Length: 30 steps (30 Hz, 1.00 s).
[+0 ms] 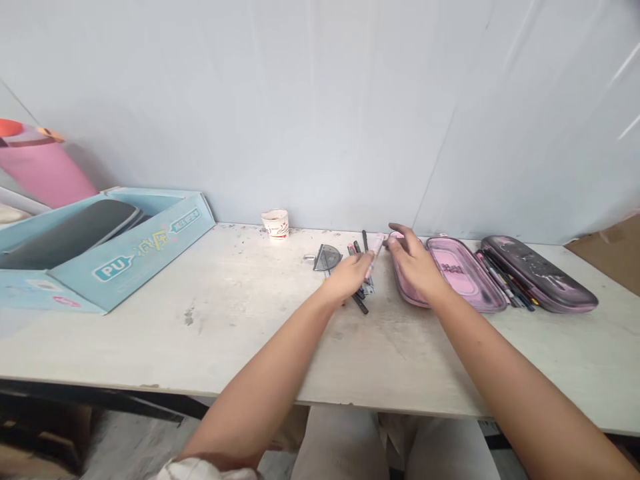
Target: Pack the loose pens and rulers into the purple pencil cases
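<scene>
My left hand (pixel 349 275) is closed around a pale pink pen (pixel 376 255), which points up and to the right. Under and beside that hand lies a loose pile of dark pens (pixel 359 303), along with a grey protractor (pixel 328 257). My right hand (pixel 414 261) is over the left part of an unzipped pink pencil case (pixel 463 270), thumb and index finger apart. No object shows clearly in that hand, though its lower fingers are partly hidden.
A black-and-pink pencil case (pixel 543 273) lies at the right, with several pens (pixel 507 283) beside it. A paper cup (pixel 276 225) stands near the wall. At the left is a light-blue box (pixel 135 260) holding a dark object; a cardboard box (pixel 610 253) sits far right.
</scene>
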Each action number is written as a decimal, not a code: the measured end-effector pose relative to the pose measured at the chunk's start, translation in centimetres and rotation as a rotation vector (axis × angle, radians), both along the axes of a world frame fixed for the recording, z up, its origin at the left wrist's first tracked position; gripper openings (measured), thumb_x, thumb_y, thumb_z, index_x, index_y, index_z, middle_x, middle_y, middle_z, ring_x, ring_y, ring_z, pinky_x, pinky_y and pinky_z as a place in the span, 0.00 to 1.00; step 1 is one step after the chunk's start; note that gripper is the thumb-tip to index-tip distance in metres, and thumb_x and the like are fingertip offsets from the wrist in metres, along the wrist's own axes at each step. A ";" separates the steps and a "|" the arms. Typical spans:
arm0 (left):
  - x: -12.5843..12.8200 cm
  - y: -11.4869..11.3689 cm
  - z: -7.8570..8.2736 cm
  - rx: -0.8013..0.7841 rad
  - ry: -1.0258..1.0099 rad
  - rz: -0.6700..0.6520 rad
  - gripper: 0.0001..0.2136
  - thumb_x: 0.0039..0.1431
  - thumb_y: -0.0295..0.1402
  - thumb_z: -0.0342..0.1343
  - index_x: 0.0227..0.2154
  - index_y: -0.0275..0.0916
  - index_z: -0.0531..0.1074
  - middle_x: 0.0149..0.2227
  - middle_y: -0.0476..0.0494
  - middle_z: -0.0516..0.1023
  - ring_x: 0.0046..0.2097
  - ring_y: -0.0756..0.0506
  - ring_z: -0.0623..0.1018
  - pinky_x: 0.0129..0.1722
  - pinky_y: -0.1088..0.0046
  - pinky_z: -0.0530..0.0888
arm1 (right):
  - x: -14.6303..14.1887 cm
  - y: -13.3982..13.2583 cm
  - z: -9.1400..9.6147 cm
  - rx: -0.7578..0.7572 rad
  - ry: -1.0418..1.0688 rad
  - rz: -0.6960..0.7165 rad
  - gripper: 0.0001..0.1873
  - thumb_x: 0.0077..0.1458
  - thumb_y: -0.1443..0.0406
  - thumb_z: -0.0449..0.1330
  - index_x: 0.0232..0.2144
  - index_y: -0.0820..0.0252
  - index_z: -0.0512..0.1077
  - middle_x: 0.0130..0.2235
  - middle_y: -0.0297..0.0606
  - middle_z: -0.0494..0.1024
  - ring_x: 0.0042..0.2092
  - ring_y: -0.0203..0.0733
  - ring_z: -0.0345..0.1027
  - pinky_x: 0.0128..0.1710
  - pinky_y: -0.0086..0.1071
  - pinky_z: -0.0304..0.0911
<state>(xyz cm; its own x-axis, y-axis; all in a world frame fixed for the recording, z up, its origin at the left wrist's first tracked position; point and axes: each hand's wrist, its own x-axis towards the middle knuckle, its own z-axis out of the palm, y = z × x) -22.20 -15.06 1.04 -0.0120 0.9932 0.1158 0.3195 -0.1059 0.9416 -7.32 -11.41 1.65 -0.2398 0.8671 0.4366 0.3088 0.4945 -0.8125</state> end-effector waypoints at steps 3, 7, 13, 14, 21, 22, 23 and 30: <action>2.0 -1.6 0.8 -0.225 -0.515 -0.274 0.15 0.55 0.44 0.49 0.21 0.38 0.66 0.22 0.47 0.67 0.26 0.49 0.69 0.28 0.73 0.67 | -0.6 -0.3 0.2 -0.354 0.264 0.149 0.19 0.51 0.52 0.54 0.42 0.54 0.67 0.29 0.33 0.73 0.27 0.36 0.67 0.28 0.32 0.64; 3.2 -2.7 1.3 -0.431 -0.865 -0.443 0.12 0.55 0.40 0.52 0.23 0.36 0.66 0.22 0.48 0.66 0.25 0.51 0.69 0.27 0.75 0.67 | -0.6 -1.3 0.1 -0.704 0.399 0.238 0.17 0.47 0.52 0.58 0.36 0.54 0.67 0.16 0.24 0.64 0.13 0.30 0.52 0.10 0.26 0.50; 3.4 -2.4 0.9 -0.497 -0.920 -0.489 0.16 0.58 0.42 0.48 0.22 0.35 0.66 0.22 0.46 0.67 0.26 0.51 0.70 0.28 0.74 0.69 | 0.3 -1.8 -0.3 -0.747 0.549 0.234 0.17 0.46 0.54 0.60 0.36 0.56 0.66 0.16 0.23 0.64 0.12 0.28 0.51 0.07 0.23 0.45; 3.4 -2.3 0.7 -0.490 -0.893 -0.470 0.16 0.57 0.42 0.48 0.22 0.35 0.67 0.23 0.46 0.67 0.26 0.51 0.70 0.28 0.74 0.69 | 0.3 -1.8 -0.4 -0.712 0.592 0.231 0.16 0.45 0.55 0.61 0.36 0.55 0.66 0.18 0.24 0.67 0.13 0.28 0.53 0.08 0.23 0.47; 3.5 -1.6 -0.3 -0.312 -0.752 -0.234 0.16 0.54 0.45 0.52 0.28 0.34 0.66 0.25 0.47 0.69 0.25 0.53 0.69 0.25 0.78 0.67 | 0.2 -1.9 -1.9 -0.474 0.623 0.344 0.16 0.44 0.57 0.63 0.37 0.55 0.68 0.25 0.27 0.69 0.19 0.28 0.56 0.15 0.25 0.56; 3.5 -1.6 -0.2 -0.297 -0.758 -0.241 0.16 0.54 0.45 0.52 0.27 0.35 0.65 0.24 0.48 0.67 0.23 0.54 0.68 0.23 0.79 0.66 | 0.2 -1.9 -2.1 -0.450 0.611 0.346 0.16 0.44 0.57 0.63 0.37 0.55 0.69 0.27 0.28 0.70 0.20 0.29 0.58 0.17 0.26 0.57; 3.4 -1.6 -0.1 -0.288 -0.762 -0.259 0.16 0.53 0.45 0.53 0.27 0.36 0.63 0.23 0.50 0.66 0.22 0.55 0.66 0.21 0.81 0.63 | 0.2 -1.9 -2.2 -0.423 0.606 0.341 0.15 0.45 0.57 0.63 0.36 0.55 0.70 0.29 0.29 0.71 0.22 0.30 0.60 0.19 0.26 0.59; 2.7 -1.8 1.4 -0.258 -0.751 -0.301 0.19 0.53 0.50 0.51 0.26 0.39 0.56 0.17 0.58 0.52 0.15 0.58 0.50 0.14 0.85 0.45 | -1.1 -1.8 0.1 -0.240 0.553 0.281 0.11 0.43 0.60 0.63 0.31 0.56 0.71 0.33 0.33 0.74 0.39 0.37 0.67 0.39 0.32 0.63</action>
<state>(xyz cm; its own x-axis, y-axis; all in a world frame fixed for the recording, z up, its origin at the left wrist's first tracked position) -19.46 -16.91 2.42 0.2743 0.9605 -0.0477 -0.4071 0.1610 0.8991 -8.42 -13.24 1.72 -0.2667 0.8928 0.3631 -0.2997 0.2812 -0.9116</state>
